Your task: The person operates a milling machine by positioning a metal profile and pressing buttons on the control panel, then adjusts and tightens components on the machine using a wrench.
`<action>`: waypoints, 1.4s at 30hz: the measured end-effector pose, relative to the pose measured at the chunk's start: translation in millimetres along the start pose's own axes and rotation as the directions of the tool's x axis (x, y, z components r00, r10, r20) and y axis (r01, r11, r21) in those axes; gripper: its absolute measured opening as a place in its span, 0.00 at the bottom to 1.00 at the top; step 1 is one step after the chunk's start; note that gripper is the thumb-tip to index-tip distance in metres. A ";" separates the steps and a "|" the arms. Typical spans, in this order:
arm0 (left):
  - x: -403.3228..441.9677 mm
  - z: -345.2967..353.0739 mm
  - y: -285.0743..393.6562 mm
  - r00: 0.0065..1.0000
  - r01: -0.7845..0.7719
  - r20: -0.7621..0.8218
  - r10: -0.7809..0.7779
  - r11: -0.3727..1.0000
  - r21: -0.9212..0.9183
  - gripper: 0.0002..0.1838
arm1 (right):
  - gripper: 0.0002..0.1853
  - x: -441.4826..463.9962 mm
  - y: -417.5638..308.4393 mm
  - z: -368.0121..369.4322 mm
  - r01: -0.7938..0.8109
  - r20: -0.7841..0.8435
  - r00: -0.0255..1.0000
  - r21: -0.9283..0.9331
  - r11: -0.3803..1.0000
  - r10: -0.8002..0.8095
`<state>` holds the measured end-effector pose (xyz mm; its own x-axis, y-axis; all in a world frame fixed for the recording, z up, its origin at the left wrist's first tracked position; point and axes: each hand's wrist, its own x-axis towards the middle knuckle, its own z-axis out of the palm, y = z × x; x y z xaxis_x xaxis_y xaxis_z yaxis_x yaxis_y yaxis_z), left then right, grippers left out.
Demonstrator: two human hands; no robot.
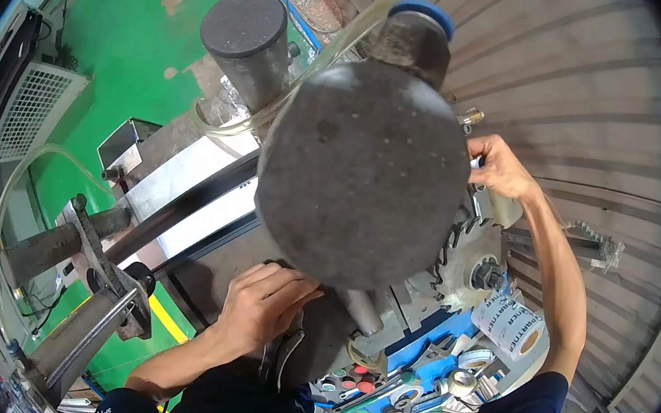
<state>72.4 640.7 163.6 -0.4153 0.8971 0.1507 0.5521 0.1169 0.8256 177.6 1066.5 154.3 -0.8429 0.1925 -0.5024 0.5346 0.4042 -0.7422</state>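
Observation:
A large dark round machine head (362, 177) fills the middle of the view and hides what lies beneath it. At its lower left edge is my left hand (267, 301), fingers bent together, their tips partly hidden; what they hold cannot be made out. My right hand (502, 170) is at the head's right side, thumb and fingers closed around something small, mostly hidden, beside a metal fitting. Below that hand, a toothed saw blade (464, 254) shows with a hub nut (487, 275) at its centre.
A smaller dark cylinder (245, 29) stands at the upper left, near a clear hose (229, 128). Metal bars and a clamp (108, 263) are on the left. Rolls of tape (461, 382), tools and a printed roll (508, 325) lie at the lower right.

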 end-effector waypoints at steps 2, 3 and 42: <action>1.9 -1.3 1.6 1.000 0.007 0.003 -0.007 1.000 -0.014 0.17 | 0.13 7.6 -3.0 -0.1 -0.034 -0.046 0.998 0.089 0.996 0.038; 2.8 -1.7 2.6 1.000 0.014 0.004 -0.014 0.999 -0.028 0.16 | 0.14 9.2 -8.7 2.6 -0.006 -0.127 0.992 0.097 0.995 0.018; 6.4 -6.5 5.5 0.999 -0.043 -0.012 0.043 0.999 0.006 0.14 | 0.10 -16.4 -40.8 31.8 0.011 0.497 0.834 -0.451 0.893 0.241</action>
<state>68.1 644.4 172.7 -0.3998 0.8960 0.1932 0.5741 0.0805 0.8148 171.5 1018.4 178.7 -0.5440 -0.1870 -0.8180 0.4407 0.7659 -0.4682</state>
